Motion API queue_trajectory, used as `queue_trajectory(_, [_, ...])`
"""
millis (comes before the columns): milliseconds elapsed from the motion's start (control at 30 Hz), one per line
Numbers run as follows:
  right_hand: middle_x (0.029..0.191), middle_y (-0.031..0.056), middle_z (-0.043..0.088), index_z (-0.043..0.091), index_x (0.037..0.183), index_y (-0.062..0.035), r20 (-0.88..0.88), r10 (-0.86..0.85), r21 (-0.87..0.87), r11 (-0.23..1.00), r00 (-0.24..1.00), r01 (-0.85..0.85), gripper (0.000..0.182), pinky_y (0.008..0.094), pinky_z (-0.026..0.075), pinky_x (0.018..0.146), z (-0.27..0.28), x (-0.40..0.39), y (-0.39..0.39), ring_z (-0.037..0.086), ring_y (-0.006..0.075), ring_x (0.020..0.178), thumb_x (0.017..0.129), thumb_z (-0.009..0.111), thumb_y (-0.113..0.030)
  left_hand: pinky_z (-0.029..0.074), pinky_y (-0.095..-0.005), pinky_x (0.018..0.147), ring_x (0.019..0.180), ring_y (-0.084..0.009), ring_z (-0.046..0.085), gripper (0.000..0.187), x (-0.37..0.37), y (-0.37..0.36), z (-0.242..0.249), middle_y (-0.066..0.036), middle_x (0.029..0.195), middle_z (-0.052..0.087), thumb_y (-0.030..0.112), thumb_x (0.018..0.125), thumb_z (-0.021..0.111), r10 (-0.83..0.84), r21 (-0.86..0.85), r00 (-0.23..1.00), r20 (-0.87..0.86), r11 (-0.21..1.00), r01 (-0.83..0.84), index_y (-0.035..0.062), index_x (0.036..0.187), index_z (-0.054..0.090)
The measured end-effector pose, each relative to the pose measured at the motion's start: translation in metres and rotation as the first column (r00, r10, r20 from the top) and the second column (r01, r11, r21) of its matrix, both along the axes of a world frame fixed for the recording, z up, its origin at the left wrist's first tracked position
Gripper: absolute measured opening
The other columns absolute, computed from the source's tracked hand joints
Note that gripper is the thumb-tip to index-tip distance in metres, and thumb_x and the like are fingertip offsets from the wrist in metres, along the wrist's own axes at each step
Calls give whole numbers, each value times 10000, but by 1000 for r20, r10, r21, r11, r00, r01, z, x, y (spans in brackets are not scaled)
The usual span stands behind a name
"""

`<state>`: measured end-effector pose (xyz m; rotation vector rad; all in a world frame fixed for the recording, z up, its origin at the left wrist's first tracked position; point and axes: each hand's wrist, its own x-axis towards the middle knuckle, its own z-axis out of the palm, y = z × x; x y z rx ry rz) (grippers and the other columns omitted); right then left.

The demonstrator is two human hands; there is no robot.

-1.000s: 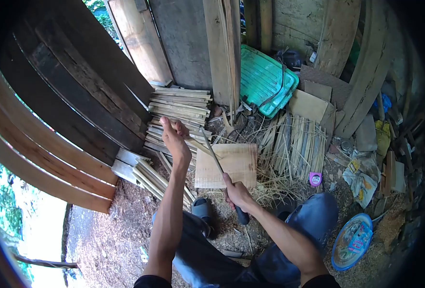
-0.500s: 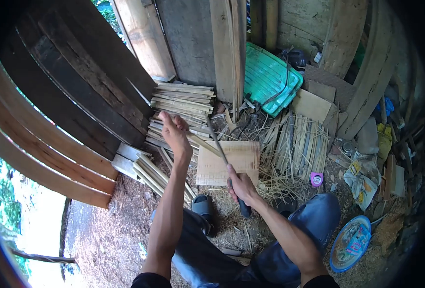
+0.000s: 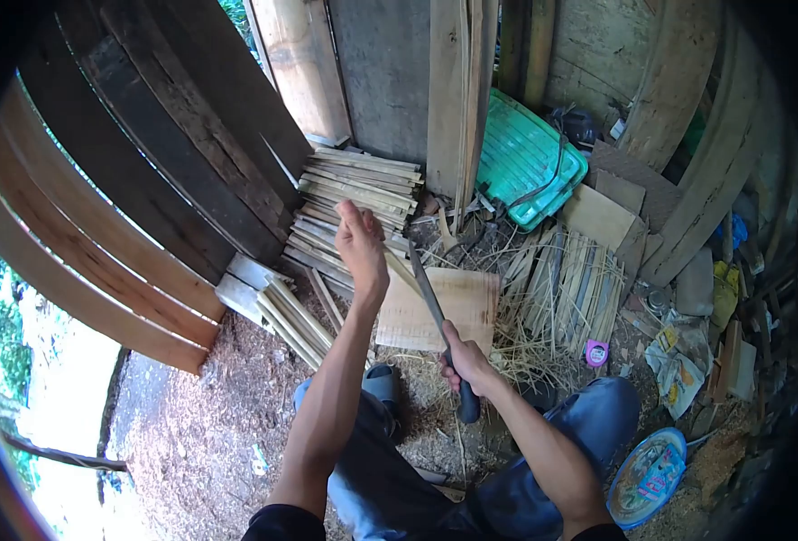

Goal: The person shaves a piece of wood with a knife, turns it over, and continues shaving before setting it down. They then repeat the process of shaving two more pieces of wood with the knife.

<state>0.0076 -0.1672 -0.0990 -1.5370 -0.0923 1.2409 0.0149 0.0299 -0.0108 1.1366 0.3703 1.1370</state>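
My left hand (image 3: 363,252) is raised and closed around a pale, narrow wooden strip (image 3: 404,273), likely split bamboo. The strip slants down to the right toward a knife. My right hand (image 3: 469,362) grips the dark handle of that knife (image 3: 428,290), its long blade pointing up and away from me. Blade and strip cross or meet above a flat light-brown board (image 3: 466,311) on the ground; whether they touch is hard to tell. Beyond my left hand lies a stack of similar strips (image 3: 363,191).
A smaller strip bundle (image 3: 295,320) lies at left, and another pile of strips (image 3: 579,288) at right among thin shavings. A pink tape measure (image 3: 595,353) sits near my knee. Also around are a green plastic lid or tray (image 3: 530,167), a blue basin (image 3: 617,487) and plank walls (image 3: 178,153).
The view has turned a little, so the surroundings sit further right. My left hand has shifted slightly right; the knife stays in my right hand at much the same angle.
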Motion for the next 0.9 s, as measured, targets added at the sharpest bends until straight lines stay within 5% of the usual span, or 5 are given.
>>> queue_trajectory(67, [463, -3, 390, 442, 614, -58, -86, 20, -99, 995, 996, -28, 664, 250, 330, 333, 3, 4, -1, 364, 97, 342, 853, 345, -670, 259, -235, 484, 505, -75, 308, 517, -2, 4, -2, 22, 553, 350, 490, 946, 367, -1, -17, 1000, -6, 1000, 0, 109, 597, 362])
queue_trajectory(233, [442, 12, 396, 431, 561, -64, 157, -31, 64, 998, 987, 21, 652, 277, 351, 326, 5, -4, 2, 384, 119, 318, 868, 367, -635, 242, -241, 487, 495, -87, 312, 565, -7, 1, -2, 21, 538, 326, 594, 880, 421, 17, -36, 1000, -14, 999, -18, 108, 598, 355])
queue_trajectory(367, [463, -13, 386, 429, 610, -73, -79, 47, -97, 994, 996, -54, 654, 245, 337, 344, -1, 4, -2, 368, 92, 349, 840, 358, -682, 251, -246, 469, 485, -86, 331, 528, -13, 1, 1, 10, 529, 364, 527, 909, 425, 76, -140, 997, 16, 988, -73, 116, 588, 343])
queue_trajectory(600, [459, 9, 406, 429, 578, -65, 266, -1, 55, 998, 964, -14, 650, 272, 365, 341, -9, -6, 1, 407, 106, 346, 866, 358, -643, 250, -246, 485, 491, -93, 331, 531, -17, -1, 1, 6, 527, 360, 523, 912, 421, 100, -122, 995, 18, 988, -97, 110, 586, 352])
queue_trajectory(900, [465, 102, 508, 492, 515, -2, 338, 209, -304, 947, 918, -104, 721, 340, 443, 418, -15, -7, 3, 541, 216, 388, 882, 364, -609, 209, -247, 463, 479, -96, 291, 551, -19, 6, 1, 26, 523, 301, 600, 820, 464, 206, -242, 979, -4, 949, -201, 123, 569, 348])
